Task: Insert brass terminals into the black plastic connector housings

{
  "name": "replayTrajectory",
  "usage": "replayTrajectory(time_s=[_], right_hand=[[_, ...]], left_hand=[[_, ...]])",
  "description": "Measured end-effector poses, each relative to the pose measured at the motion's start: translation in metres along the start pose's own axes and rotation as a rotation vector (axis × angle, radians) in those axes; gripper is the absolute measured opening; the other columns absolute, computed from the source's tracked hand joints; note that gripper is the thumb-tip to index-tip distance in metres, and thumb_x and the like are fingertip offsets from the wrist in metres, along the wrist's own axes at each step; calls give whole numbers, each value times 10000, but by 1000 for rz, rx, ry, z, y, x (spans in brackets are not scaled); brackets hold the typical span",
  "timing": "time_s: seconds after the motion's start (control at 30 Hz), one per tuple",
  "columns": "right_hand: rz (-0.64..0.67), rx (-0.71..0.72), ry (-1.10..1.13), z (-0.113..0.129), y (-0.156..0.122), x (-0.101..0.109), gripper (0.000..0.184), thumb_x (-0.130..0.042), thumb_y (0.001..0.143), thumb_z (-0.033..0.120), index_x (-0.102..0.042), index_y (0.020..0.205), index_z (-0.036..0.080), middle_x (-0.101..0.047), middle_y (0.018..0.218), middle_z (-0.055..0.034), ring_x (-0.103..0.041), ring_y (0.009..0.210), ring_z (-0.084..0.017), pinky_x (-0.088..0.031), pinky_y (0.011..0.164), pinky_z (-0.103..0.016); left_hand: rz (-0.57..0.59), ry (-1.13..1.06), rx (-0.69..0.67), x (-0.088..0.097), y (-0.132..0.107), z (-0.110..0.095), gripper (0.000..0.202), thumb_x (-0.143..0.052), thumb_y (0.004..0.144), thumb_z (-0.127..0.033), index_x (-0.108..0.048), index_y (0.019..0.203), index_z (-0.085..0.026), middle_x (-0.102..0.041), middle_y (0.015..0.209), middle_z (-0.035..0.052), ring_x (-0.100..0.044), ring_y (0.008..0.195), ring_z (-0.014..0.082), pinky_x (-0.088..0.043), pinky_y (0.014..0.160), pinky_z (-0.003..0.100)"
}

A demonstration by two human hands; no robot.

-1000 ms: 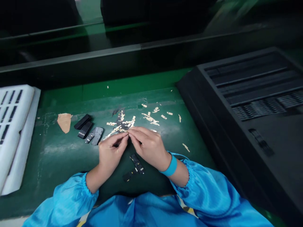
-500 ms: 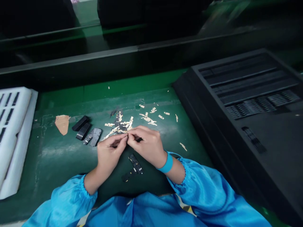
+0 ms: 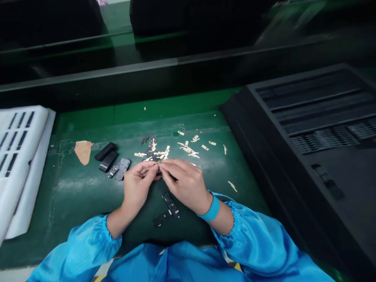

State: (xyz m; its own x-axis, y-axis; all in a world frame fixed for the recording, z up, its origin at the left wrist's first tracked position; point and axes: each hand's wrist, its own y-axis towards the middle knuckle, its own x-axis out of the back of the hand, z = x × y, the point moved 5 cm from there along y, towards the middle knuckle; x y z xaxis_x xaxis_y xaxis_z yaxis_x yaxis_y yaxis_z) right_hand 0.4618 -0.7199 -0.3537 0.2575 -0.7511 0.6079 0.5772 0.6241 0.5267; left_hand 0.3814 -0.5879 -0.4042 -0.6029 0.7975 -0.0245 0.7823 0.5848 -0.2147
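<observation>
My left hand [image 3: 138, 183] is closed in a pinch on a small black part [image 3: 158, 177], mostly hidden by the fingers. My right hand [image 3: 185, 181], with a blue band [image 3: 211, 209] at its wrist, pinches at the same spot, fingertips meeting those of the left. A tiny yellowish bit shows between the fingertips; what the right fingers hold is too small to make out. Just beyond lies a pile of pale and dark flat strips [image 3: 152, 145]. Below the hands, two black parts with small metal contacts [image 3: 172, 204] lie on the green mat [image 3: 88, 207].
Left of the pile are stacked black pieces [image 3: 107, 158], grey-black plates [image 3: 122, 169] and a brown scrap [image 3: 83, 152]. White slotted trays [image 3: 38, 137] stand at the left edge. A large black tray [image 3: 293, 168] fills the right side. Loose pale strips [image 3: 188, 148] lie scattered right of the pile.
The view has shifted slightly, so the bench contents appear further right. My fingertips have turned a little; a yellowish bit and the black part's edge now show between them.
</observation>
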Motion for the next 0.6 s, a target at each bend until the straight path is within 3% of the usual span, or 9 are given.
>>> replayTrajectory(time_s=[0.23,0.43,0.6], right_hand=[[-16,-44,28,-3,0,0,162,-573,978,127,-722,984,191,-793,959,-67,-767,909,-186,-636,845,-312],[-13,-60,26,-4,-2,-1,162,-577,981,122,-726,1017,175,-797,988,-79,-770,909,-182,-638,860,-301],[0,-32,29,-4,-2,0,182,-573,976,112,-739,1024,169,-798,989,-94,-772,928,-194,-645,875,-316]], left_hand=[[-45,129,-105,-2,-5,-12,219,-814,802,-357,-783,923,-177,-825,892,63,-796,798,210,-677,793,333],[-60,215,-200,-3,-7,-17,138,-773,838,-307,-786,910,-189,-824,864,36,-793,756,183,-668,752,280],[-55,415,-347,-3,-9,-23,97,-729,878,-255,-804,925,-216,-823,866,11,-776,716,154,-646,707,243]])
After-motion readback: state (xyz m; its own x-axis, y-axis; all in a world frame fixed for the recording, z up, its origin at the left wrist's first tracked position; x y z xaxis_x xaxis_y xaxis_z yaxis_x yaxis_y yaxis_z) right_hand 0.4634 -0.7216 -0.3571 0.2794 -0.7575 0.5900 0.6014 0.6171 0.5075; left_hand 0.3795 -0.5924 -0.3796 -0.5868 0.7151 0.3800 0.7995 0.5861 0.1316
